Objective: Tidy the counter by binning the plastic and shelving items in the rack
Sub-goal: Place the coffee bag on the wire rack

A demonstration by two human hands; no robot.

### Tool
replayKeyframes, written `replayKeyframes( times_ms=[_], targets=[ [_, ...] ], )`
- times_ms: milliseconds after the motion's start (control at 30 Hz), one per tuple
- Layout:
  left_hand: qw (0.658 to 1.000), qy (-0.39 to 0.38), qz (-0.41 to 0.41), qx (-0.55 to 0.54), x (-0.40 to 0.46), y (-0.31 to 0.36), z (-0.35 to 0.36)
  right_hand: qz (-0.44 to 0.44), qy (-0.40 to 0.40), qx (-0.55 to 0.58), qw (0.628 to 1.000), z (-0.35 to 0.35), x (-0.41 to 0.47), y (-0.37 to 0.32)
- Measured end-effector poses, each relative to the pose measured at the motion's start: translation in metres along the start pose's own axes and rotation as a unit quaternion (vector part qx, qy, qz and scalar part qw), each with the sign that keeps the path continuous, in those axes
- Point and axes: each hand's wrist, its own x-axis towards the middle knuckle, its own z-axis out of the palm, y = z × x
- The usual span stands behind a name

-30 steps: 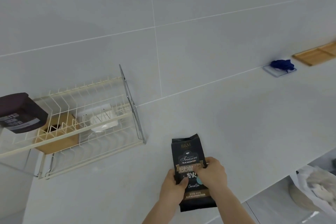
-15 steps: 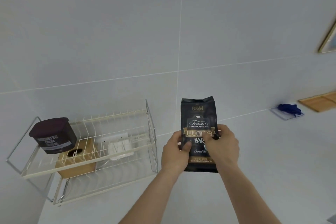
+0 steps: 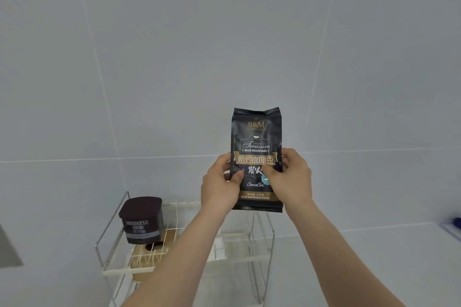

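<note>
A black coffee bag point(image 3: 257, 137) with gold lettering is held upright in the air in front of the tiled wall. My left hand point(image 3: 220, 185) grips its left edge and my right hand point(image 3: 290, 180) grips its right edge, thumbs across the front. Below the bag stands the cream wire rack point(image 3: 262, 237) on the counter. On its upper shelf, at the left, sits a dark brown cocoa tub point(image 3: 142, 219). My forearms hide much of the rack's middle.
A wooden box point(image 3: 144, 260) lies on the rack's lower shelf under the tub. A blue object on a clear tray point(image 3: 455, 225) shows at the right edge. A grey panel point(image 3: 7, 249) sits at the left edge.
Both hands have lifted the coffee bag up from the counter and leftward to above the rack. The view has swung left, so the rack now sits beneath the bag.
</note>
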Motion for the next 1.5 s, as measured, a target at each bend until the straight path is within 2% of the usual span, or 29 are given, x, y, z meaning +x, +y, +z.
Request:
replayKeyframes(
  times_ms=[300,700,1167,1400,1500],
  targets=[
    [0.996,0.071,-0.033,0.039,0.031,-0.045,-0.089,-0.001,-0.116,0.034,0.993,0.104,-0.008,0.005],
    [0.983,0.096,-0.093,0.125,0.029,-0.119,-0.086,0.027,-0.142,-0.053,0.988,0.147,-0.018,0.063],
    [0.975,0.041,-0.099,0.193,0.032,-0.159,-0.070,0.076,-0.153,-0.084,0.982,0.155,-0.019,0.116],
    [0.971,-0.022,-0.101,0.215,0.027,-0.157,-0.071,0.105,-0.206,-0.117,0.966,0.152,-0.022,0.131],
    [0.967,-0.025,-0.109,0.229,0.028,-0.156,-0.070,0.098,-0.222,-0.139,0.960,0.150,-0.023,0.135]
  ],
)
